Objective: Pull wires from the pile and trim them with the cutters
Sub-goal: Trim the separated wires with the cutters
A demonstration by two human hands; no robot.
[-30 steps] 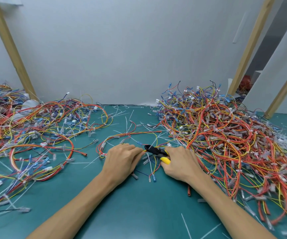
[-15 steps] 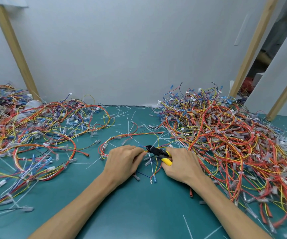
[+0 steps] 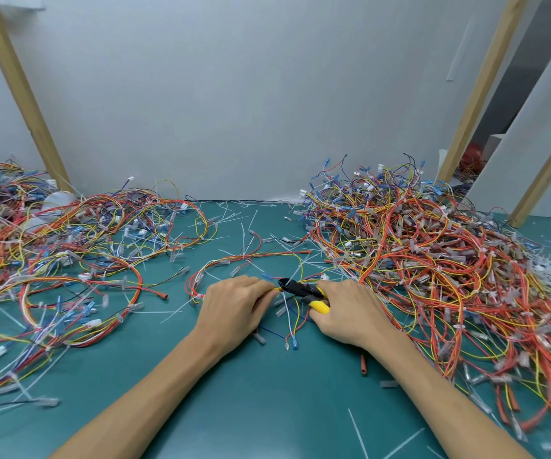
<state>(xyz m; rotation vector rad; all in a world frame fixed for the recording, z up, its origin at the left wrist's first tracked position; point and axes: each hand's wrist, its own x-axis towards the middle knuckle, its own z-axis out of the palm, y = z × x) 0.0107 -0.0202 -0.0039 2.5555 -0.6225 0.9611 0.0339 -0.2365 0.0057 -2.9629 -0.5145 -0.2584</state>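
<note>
My left hand point(image 3: 234, 303) lies knuckles up on the green mat and pinches a small bundle of red, orange and yellow wires point(image 3: 234, 260) that loops away behind it. In my right hand point(image 3: 350, 309) are the cutters point(image 3: 300, 288), with black jaws and yellow handles. The jaw tips meet the wires right at my left fingertips. Loose wire ends with small terminals point(image 3: 292, 339) hang down between my two hands. A big tangled wire pile point(image 3: 433, 260) rises just right of my right hand.
A flatter spread of wires point(image 3: 68, 253) covers the mat's left side. Cut white ties and scraps point(image 3: 234, 220) litter the green mat point(image 3: 267, 409). Slanted wooden struts point(image 3: 19, 94) point(image 3: 479, 84) stand at the back wall. A red sleeve piece point(image 3: 363, 364) lies near my right wrist.
Both hands stay in place at the middle of the mat, with the cutter jaws at the held wires. Only the camera view shifts slightly.
</note>
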